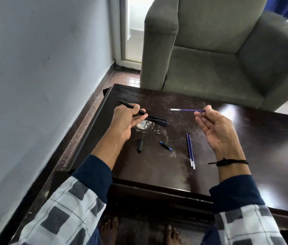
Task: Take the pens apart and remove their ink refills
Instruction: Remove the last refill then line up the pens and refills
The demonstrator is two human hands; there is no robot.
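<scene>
Above the table (pixel 246 138), my left hand (pixel 127 119) is gripping a black pen barrel (pixel 130 106), and my right hand (pixel 214 128) is pinching a blue refill (pixel 187 109) by its end. Two loose refills (pixel 190 151) are lying just left of my right wrist, with a black cap (pixel 140 145) farther left.

Black barrel (pixel 132 107) left, blue refill (pixel 186 109) right.
</scene>
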